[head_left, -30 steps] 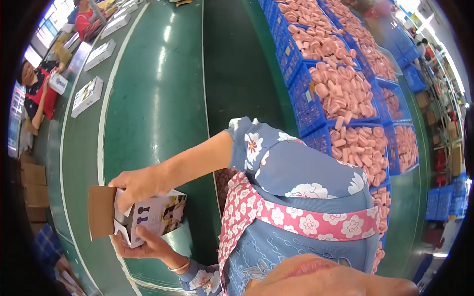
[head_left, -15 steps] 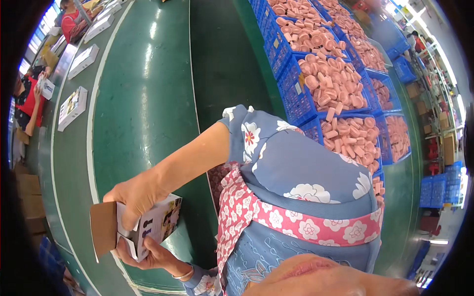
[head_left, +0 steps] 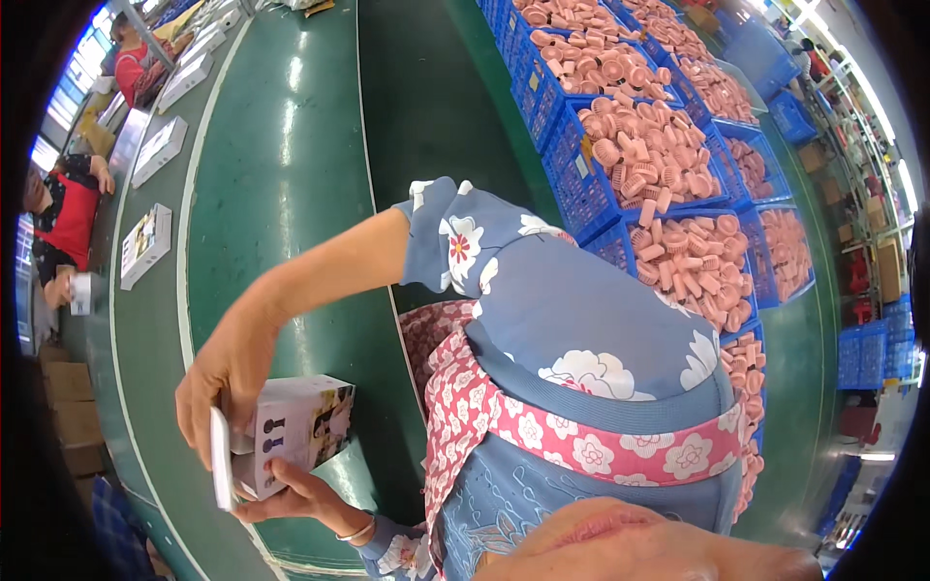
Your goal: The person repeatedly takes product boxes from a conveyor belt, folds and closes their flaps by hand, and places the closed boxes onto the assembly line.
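Note:
A white printed carton (head_left: 302,426) with dark pictures on its side lies on its side in front of me, its open end toward the far side of the line. My left hand (head_left: 308,496) supports the near lower corner, with the thumb on the printed face and the fingers curled beneath. At the open end, my right hand (head_left: 221,373) is closed around the raised end flap (head_left: 221,465), its fingers outside and its thumb side close to the opening. The hand and flap hide most of the inside.
A green conveyor (head_left: 281,194) runs along in front of me. Beyond a pale rail, white cartons (head_left: 145,247) lie in a row, with co-workers (head_left: 73,213) on the far side. Blue crates (head_left: 572,184) of pink brush-like parts (head_left: 659,145) stand at the right.
My right hand has shifted from the box opening onto the end flap. The flap has swung inward, hiding its brown inner side. The co-worker opposite has lowered a white box.

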The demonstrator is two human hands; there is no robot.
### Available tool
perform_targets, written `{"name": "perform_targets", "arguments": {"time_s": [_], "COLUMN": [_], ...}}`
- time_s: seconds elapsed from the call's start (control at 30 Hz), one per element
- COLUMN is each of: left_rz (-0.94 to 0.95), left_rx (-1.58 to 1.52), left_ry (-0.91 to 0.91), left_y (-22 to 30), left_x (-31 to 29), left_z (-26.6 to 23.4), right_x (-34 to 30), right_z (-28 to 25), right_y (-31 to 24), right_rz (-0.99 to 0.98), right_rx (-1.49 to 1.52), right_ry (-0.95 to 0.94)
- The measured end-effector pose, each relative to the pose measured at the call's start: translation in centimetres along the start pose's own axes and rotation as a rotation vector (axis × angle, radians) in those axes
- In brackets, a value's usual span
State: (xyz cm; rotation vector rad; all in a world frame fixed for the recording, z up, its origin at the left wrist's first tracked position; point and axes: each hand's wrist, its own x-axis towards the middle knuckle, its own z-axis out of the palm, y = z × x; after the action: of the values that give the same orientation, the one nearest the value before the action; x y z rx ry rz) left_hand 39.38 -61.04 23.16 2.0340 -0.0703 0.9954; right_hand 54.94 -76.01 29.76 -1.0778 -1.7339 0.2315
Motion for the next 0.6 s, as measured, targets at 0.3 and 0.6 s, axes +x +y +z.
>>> {"name": "perform_targets", "arguments": {"time_s": [0.3,0.6], "left_rz": [0.119,-0.015], "left_rx": [-0.022,0.031], "left_ry": [-0.124,0.106], "left_y": [-0.9,-7.0], "left_x": [2.2,0.1], "left_z": [-0.9,0.7], "right_x": [1.6,0.4], "right_z": [2.8,6.3], "right_y": [0.5,4.6], "right_rz": [0.093,0.163], "right_rx": [-0.491,-0.402], "right_ry": [0.013,0.174]}}
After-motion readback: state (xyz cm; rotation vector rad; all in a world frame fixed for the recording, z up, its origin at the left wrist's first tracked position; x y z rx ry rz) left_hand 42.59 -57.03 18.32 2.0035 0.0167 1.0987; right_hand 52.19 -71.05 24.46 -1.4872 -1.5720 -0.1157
